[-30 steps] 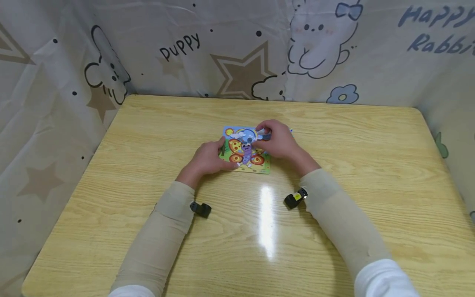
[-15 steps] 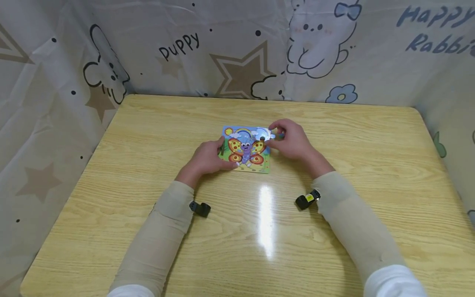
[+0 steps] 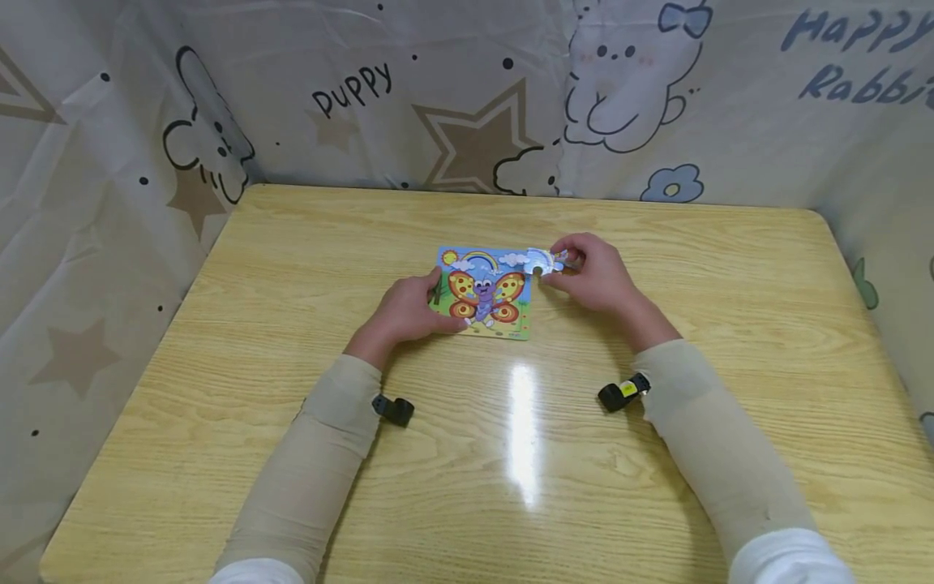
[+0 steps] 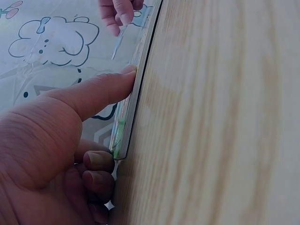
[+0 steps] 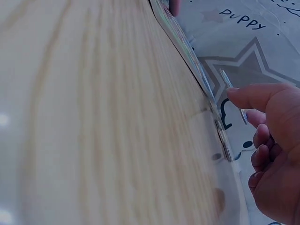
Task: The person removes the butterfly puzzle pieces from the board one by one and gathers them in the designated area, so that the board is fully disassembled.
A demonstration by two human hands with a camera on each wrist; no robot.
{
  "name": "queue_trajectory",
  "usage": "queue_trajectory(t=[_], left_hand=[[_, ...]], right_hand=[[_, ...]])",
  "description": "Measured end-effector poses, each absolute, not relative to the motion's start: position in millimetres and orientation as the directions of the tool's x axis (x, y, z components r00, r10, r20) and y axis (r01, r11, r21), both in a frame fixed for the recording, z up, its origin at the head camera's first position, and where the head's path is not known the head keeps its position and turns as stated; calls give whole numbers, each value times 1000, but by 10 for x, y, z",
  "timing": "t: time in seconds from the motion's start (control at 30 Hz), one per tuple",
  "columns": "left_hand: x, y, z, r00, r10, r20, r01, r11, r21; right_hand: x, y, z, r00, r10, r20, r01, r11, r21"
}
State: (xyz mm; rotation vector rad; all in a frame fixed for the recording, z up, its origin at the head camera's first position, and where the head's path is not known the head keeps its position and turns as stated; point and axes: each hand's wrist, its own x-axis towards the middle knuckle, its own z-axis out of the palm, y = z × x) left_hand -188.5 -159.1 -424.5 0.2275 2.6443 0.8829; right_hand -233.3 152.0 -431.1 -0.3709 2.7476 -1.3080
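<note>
Table (image 3: 438,470): pale wood, seen whole across its back edge only from the head; the wrist views turned it into a steep slope of grain.
Cloth (image 3: 277,105): hung behind the table, its word "Puppy" readable in the head and right wrist views.
Butterfly board (image 3: 485,300): lay on the table, its picture plain from the head; the left wrist view showed its thin side edge-on.
Left hand (image 3: 412,310): gripped the board by its near-left corner; its own wrist camera revealed the curled fingers beside that corner.
Right hand (image 3: 594,272): held the rainbow piece pinched.
Rainbow piece (image 3: 538,259): seemed, from the head, to overlap the board's far-right corner; both wrist views showed it raised and tilted, thin as a line.
Flat thing (image 5: 224,140): rested just beyond the board, clearest in the right wrist view; I cannot tell its print.
</note>
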Motion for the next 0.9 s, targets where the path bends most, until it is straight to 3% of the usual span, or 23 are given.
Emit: queue_trajectory(t=[0.9], left_hand=[[-1882, -1585, -4242, -929, 252, -271, 39, 795, 605]], right_hand=[[-2344, 2093, -4378, -982, -187, 9, -132, 660, -739]])
